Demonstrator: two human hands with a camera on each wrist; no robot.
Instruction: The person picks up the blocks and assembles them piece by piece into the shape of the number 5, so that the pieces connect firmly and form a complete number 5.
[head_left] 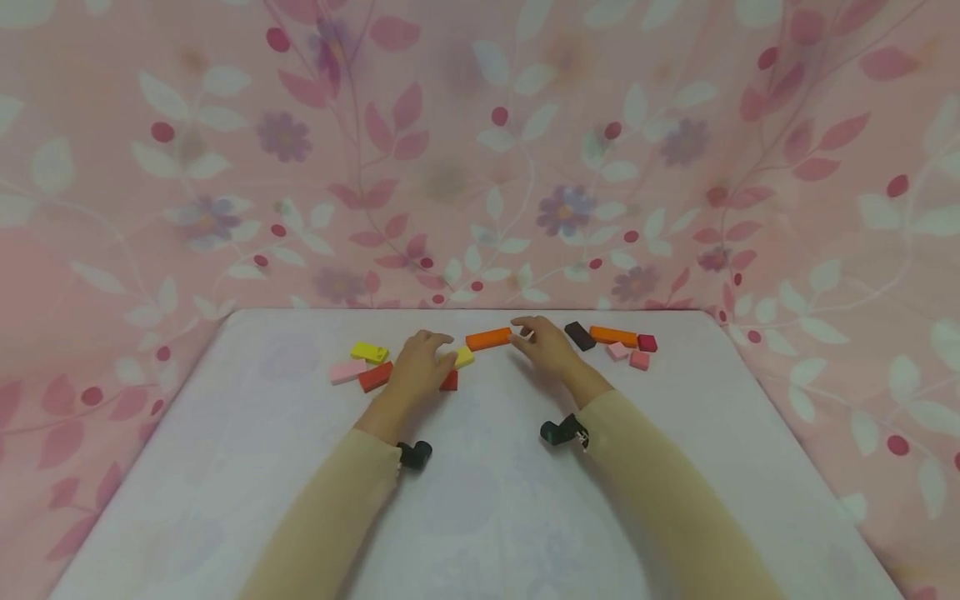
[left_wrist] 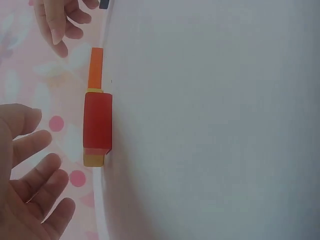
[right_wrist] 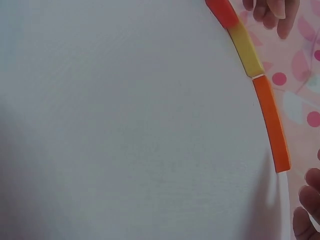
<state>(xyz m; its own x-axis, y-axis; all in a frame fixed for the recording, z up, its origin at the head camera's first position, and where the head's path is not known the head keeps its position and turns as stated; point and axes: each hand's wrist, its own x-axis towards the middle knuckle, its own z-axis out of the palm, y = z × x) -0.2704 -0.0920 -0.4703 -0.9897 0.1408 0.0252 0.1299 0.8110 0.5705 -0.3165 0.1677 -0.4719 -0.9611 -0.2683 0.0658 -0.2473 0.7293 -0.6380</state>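
Observation:
An orange block lies between the two hands near the table's far edge. My left hand hovers with loosely bent, spread fingers and nothing in its grasp; beside it are a yellow block and a red block, partly hidden by it. In the left wrist view that red block stands in front of the yellow one. My right hand has its relaxed fingers by the orange block's right end. The right wrist view shows a gap between those fingers and the orange block.
Left of the left hand lie a yellow block, a pink block and a red block. To the right are a black block, an orange block, a crimson block and small pink blocks. Floral cloth hangs behind.

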